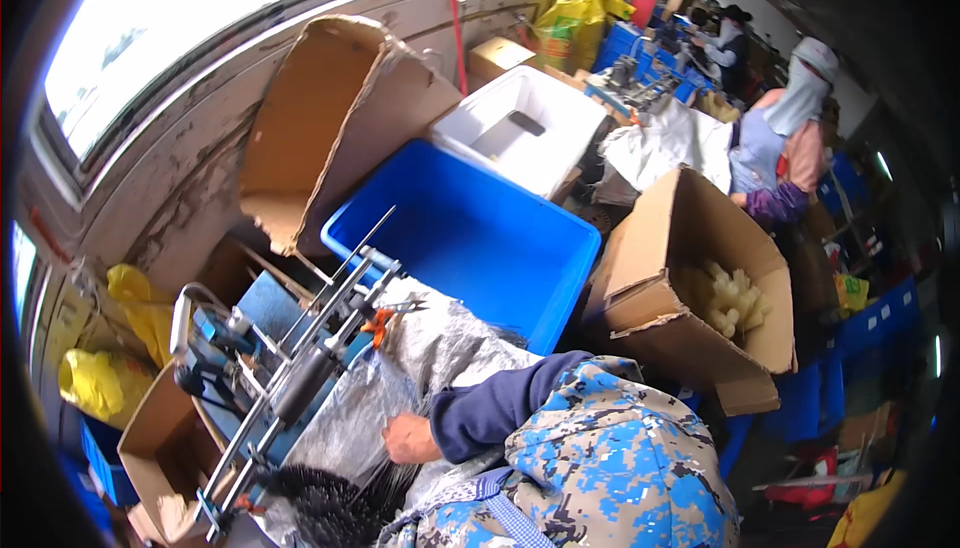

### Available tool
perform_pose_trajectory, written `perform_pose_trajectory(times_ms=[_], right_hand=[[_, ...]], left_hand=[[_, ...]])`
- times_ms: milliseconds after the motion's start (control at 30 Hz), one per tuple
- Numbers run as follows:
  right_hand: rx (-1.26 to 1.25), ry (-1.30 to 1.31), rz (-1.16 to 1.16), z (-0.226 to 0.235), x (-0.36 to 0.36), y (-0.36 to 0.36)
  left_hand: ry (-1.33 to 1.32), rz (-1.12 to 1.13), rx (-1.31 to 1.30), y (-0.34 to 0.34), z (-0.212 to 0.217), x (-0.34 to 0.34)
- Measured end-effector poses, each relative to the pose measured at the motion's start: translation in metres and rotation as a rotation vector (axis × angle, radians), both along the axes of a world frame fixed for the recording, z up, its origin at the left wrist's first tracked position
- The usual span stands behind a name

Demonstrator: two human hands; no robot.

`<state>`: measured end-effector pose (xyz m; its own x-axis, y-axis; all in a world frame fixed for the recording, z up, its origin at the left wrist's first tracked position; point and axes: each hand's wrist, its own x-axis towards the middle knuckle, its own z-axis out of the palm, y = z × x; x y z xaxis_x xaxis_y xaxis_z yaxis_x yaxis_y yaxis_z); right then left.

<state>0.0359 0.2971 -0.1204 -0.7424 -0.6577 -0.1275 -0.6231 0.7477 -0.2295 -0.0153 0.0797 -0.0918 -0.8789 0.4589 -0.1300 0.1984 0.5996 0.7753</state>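
Only my right hand (410,438) shows, reaching left out of a navy cuff and a blue camouflage oversleeve (600,458). Its fingers are curled on a bundle of thin black strands (375,473) lying in a crinkled silvery plastic sheet (440,338). A heap of black bristly pieces (320,508) sits just below and left of the hand. A blue metal machine with long steel rods (300,348) stands directly left of the hand. My left hand is out of view.
A big blue tub (470,238) lies beyond the sheet, with a white tub (520,123) behind it. An open cardboard box of pale pieces (700,288) is to the right, and a torn carton (320,118) leans by the window. Other people work at the far right.
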Motion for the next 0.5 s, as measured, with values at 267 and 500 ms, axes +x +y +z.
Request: perform_pose_trajectory(times_ms=[267, 500], right_hand=[[-0.045, -0.365, 0.079, 0.017, -0.017, 0.008], [0.000, -0.482, 0.155, 0.026, -0.011, 0.003]], left_hand=[[-0.038, -0.165, -0.234, -0.171, 0.034, 0.035], [-0.540, 0.013, -0.310, -0.174, 0.070, 0.027]])
